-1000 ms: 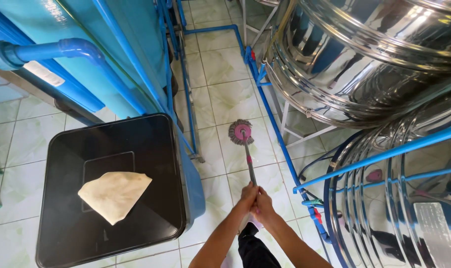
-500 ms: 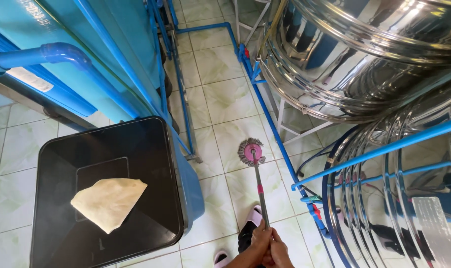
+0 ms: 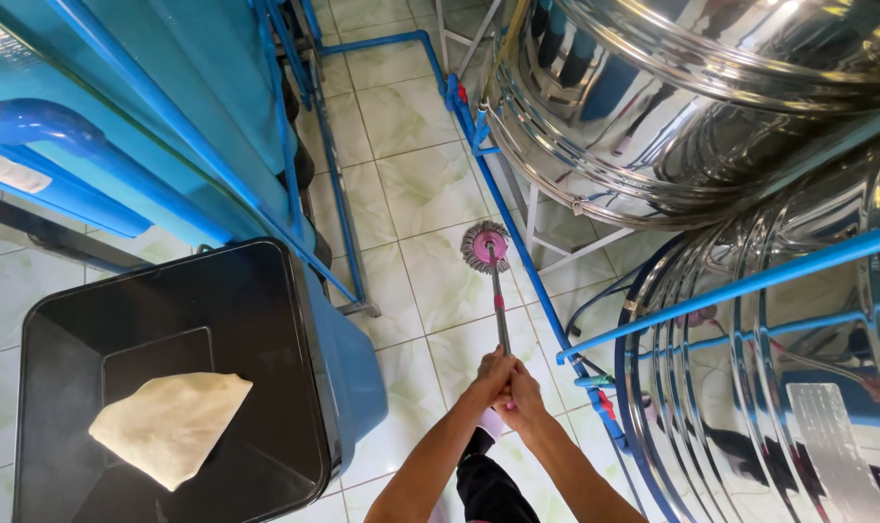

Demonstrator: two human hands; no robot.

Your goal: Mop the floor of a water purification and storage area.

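Observation:
Both of my hands grip the thin metal handle of a mop. My left hand sits just above and left of my right hand, the two pressed together. The mop's round pink and grey head rests on the pale green tiled floor, straight ahead of me, close to a blue pipe on the floor.
A blue box with a black lid stands at my left, a cream cloth lying on it. Blue pipes run along the floor and walls. Large shiny steel tanks on a white frame fill the right side.
The mop head has slid forward and back over the tiles between the box and the tanks. My hands dropped out of view, then came back up on the handle.

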